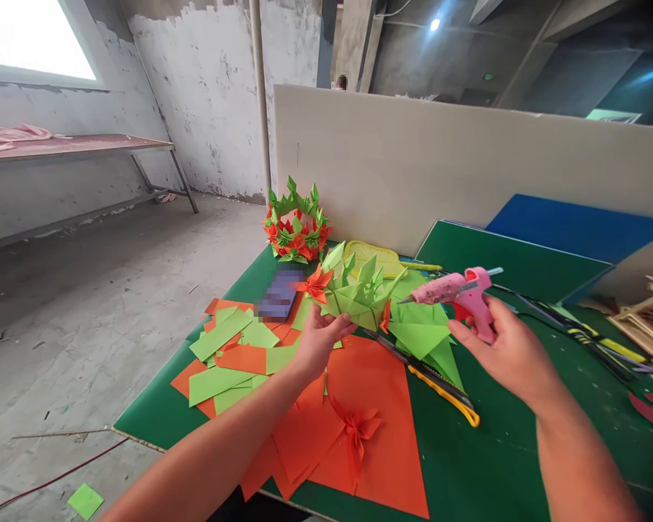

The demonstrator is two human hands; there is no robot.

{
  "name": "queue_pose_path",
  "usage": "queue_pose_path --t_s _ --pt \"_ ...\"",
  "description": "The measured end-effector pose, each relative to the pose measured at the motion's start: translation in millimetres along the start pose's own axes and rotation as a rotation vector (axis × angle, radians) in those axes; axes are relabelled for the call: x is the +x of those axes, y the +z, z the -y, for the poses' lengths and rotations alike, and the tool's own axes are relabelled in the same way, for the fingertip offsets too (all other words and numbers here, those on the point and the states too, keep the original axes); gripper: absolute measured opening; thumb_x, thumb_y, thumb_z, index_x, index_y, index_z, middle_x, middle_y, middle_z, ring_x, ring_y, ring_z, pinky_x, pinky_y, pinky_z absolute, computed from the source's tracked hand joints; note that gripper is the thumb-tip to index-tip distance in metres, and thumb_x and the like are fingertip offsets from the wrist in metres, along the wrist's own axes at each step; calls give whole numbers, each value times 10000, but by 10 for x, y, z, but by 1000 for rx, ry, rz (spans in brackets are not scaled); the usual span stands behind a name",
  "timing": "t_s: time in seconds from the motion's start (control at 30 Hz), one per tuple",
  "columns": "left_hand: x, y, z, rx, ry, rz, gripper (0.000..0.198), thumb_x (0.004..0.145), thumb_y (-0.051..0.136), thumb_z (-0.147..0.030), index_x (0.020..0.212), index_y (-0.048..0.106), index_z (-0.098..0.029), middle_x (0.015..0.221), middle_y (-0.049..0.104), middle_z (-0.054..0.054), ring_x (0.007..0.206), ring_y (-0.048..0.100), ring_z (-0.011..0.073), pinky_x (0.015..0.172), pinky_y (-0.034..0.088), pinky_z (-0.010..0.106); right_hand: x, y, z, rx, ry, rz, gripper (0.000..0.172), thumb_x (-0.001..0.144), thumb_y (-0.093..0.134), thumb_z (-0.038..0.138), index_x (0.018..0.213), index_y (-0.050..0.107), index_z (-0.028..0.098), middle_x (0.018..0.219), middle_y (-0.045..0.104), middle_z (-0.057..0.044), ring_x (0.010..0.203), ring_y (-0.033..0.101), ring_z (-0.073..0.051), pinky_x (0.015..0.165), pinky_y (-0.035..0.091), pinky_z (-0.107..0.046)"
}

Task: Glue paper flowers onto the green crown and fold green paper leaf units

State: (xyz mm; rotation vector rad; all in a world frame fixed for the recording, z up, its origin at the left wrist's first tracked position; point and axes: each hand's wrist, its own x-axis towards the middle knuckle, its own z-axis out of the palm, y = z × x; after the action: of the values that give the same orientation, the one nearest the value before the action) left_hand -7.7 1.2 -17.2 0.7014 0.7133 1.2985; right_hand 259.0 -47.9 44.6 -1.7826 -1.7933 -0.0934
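Note:
My left hand (pixel 323 341) grips the lower edge of a green folded-paper crown (pixel 353 301), which has pointed tips along its top. An orange paper flower (pixel 315 283) sits on the crown's left side, and a bit of orange shows at its right. In my right hand (pixel 508 348) is a pink hot glue gun (pixel 457 290), its nozzle pointing left toward the crown but apart from it. Below lies a loose orange paper flower (pixel 358 429) on orange paper sheets (pixel 381 370). A finished-looking green and orange paper crown (pixel 297 232) stands farther back.
A yellow-handled utility knife (pixel 440 388) lies between my hands. Green paper strips (pixel 220 384) and a phone (pixel 281 296) are at the left. A pale board (pixel 392 159) rises behind the green table (pixel 495 449). Wooden pieces (pixel 650 319) and cables lie at right.

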Motion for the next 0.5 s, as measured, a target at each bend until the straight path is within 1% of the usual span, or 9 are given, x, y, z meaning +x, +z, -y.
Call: queue_pose_path --t_s 0.07,0.1,0.2,0.27,0.37,0.43,0.5 --pt "-5 5 -7 -10 -3 8 502 611 855 -268 935 475 -220 606 557 -94 716 665 127 942 505 402 54 61 189 -62 -80 -34 470 823 572 593 1103 560 216 730 604 -38 606 575 -217 491 424 -300" --pt "-8 6 -11 -15 -1 11 505 606 858 -271 933 478 -219 613 565 -90 720 665 128 941 504 401 81 105 267 -98 -140 -79 465 830 566 595 1076 567 200 741 604 -54 635 580 -232 523 426 -314" --pt "-15 6 -20 -3 8 16 503 613 854 -278 954 489 -214 637 587 -77 714 655 126 927 508 403 156 243 445 -185 -312 -201 417 901 506 526 1090 559 158 852 626 -118 781 599 -281 637 438 -353" --pt "-18 3 -22 14 12 18 508 619 849 -284 968 486 -212 670 611 -62 723 657 131 914 511 401 195 307 534 -213 -393 -234 364 927 493 457 1106 555 147 894 627 -136 830 593 -289 691 434 -361" --pt "-15 -13 -9 34 7 7 514 622 845 -294 955 463 -212 656 597 -72 733 672 140 888 515 378 247 344 631 -280 -479 -243 279 946 483 352 1116 553 142 884 624 -124 822 580 -275 719 422 -360" --pt "-9 -30 3 55 -9 -18 510 625 843 -302 901 424 -215 605 543 -100 720 686 145 860 512 352 291 343 662 -336 -514 -241 249 953 476 307 1118 554 137 862 625 -108 806 575 -264 709 419 -354" --pt "-3 -45 9 83 -33 -44 536 621 845 -317 831 361 -219 578 495 -118 713 704 160 806 506 317 341 332 661 -371 -525 -267 240 958 469 288 1115 557 129 850 630 -103 795 575 -259 695 419 -350"
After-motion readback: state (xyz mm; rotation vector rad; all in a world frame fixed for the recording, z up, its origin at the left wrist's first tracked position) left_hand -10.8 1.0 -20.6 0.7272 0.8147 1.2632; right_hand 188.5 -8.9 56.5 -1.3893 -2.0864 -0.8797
